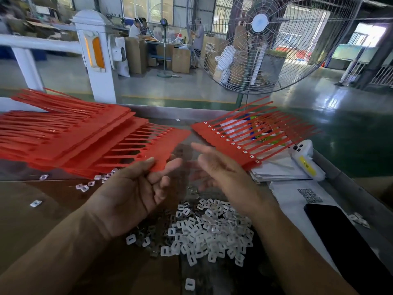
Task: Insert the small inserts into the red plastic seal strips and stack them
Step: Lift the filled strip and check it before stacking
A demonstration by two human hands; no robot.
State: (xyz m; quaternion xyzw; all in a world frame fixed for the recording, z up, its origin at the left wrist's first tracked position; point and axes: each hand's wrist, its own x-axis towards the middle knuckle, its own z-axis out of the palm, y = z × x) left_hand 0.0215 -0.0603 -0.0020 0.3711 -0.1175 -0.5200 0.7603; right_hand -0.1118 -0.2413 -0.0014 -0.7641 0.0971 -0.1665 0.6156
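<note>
My left hand [136,188] pinches the near corner of a red seal strip [157,145] whose sockets look empty; it lies on top of a big fanned pile of red strips [63,137] at the left. My right hand [214,169] hovers open beside it, fingers relaxed and blurred, holding nothing I can see. To the right lies a stack of red strips with white inserts fitted [234,141]. A heap of small white inserts [208,228] lies on the table below both hands.
A black phone [340,235] and white papers with a QR code [306,194] lie at the right, with a white and yellow device [304,158] on more papers. A large standing fan [276,39] stands beyond the table's far edge. Stray inserts [85,186] lie at the left.
</note>
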